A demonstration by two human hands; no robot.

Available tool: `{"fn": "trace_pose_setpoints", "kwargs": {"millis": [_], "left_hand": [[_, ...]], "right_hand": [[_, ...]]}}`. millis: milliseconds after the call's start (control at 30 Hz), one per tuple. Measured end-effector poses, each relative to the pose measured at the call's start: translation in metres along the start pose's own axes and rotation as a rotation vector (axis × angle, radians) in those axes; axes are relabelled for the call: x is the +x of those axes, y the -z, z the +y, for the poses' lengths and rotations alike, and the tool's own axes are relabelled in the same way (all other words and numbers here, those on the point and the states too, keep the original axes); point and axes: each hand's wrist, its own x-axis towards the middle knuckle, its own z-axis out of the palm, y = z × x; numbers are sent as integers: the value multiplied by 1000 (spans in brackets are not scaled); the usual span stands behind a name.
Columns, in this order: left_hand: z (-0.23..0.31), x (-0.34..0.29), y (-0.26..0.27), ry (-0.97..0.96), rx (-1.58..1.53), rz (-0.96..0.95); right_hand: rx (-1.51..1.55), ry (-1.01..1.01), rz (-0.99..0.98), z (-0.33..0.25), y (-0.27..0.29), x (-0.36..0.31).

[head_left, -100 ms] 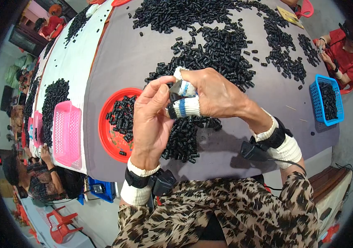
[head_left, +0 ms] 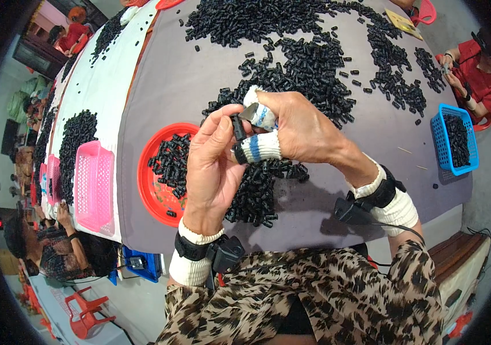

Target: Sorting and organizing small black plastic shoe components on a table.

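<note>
Between thumb and fingertips, my left hand (head_left: 211,155) pinches a small black ribbed cylinder (head_left: 238,127), held nearly upright. My right hand (head_left: 309,129) grips a small dark blade (head_left: 249,111) against the top of that piece. White knit covers with blue bands wrap the right thumb (head_left: 260,147) and forefinger; the thumb's cover ends in a black tip. The blade's rear part is hidden in the right fingers. Under both hands spreads a big heap of similar black pieces (head_left: 309,75). A red round tray (head_left: 145,187) with more of them lies beside the left hand.
A grey cloth (head_left: 337,192) covers the table. At the right edge stands a blue basket (head_left: 472,141) of black pieces, near a person in red (head_left: 481,80). Left are a pink basket (head_left: 93,190), a white-covered table (head_left: 116,80) and another seated person (head_left: 79,253).
The black cylinder has come more into view between the left fingertips. The blade has shifted slightly up and right in the right hand, while both wrists have barely moved.
</note>
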Motion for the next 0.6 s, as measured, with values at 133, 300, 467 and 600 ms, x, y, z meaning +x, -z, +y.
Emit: {"fn": "trace_pose_setpoints", "kwargs": {"millis": [133,300,467,600], "left_hand": [[0,-1,-1,10,-84,-47],[0,0,-9,-18,43,53],[0,3,0,11,88,103],[-3,3,-5,19,17,20]], "right_hand": [[18,-21,24,2,-1,-1],[46,-22,40,4,-3,-2],[21,-5,42,7,-2,-3],[59,-22,50,8,1,-4]]}}
